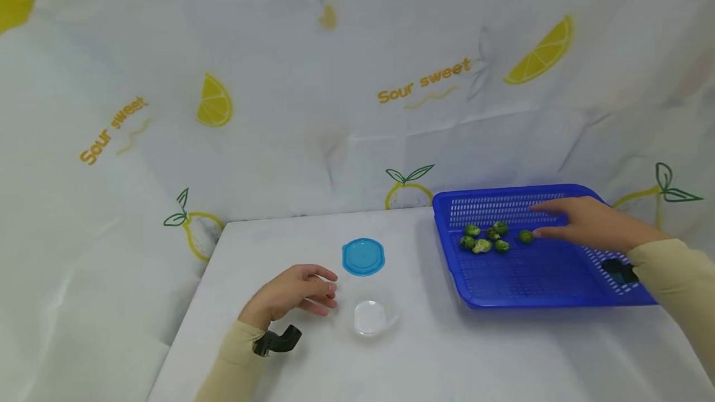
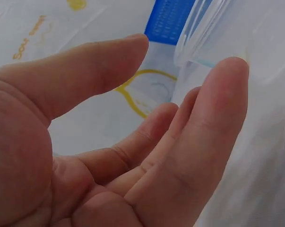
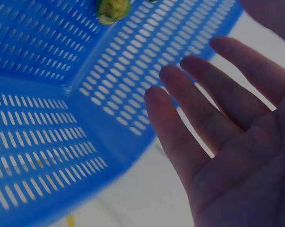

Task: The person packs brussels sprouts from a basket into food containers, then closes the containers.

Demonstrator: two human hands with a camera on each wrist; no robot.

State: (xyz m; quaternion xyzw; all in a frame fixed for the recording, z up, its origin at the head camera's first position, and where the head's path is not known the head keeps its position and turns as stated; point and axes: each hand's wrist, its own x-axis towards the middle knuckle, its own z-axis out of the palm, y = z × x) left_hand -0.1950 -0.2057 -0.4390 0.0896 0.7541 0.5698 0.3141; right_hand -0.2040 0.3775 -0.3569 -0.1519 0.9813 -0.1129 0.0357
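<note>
My left hand (image 1: pixel 298 292) is just left of a clear plastic container (image 1: pixel 370 318), its fingers loosely bent with nothing between them. In the left wrist view the container's rim (image 2: pixel 182 52) shows just beyond the fingertips. My right hand (image 1: pixel 594 222) reaches over a blue plastic basket (image 1: pixel 536 278), thumb and fingers spread apart and holding nothing. One Brussels sprout (image 1: pixel 526 236) lies near its thumb. Several more Brussels sprouts (image 1: pixel 482 245) sit together at the basket's left side. The right wrist view shows the slotted basket wall (image 3: pixel 128 61) beside the extended fingers.
A light-blue lid (image 1: pixel 364 257) lies flat on the white table (image 1: pixel 268 247) behind the clear container. The basket stands on the right side of the table, close to a lemon-printed backdrop (image 1: pixel 313 141) that rises behind everything.
</note>
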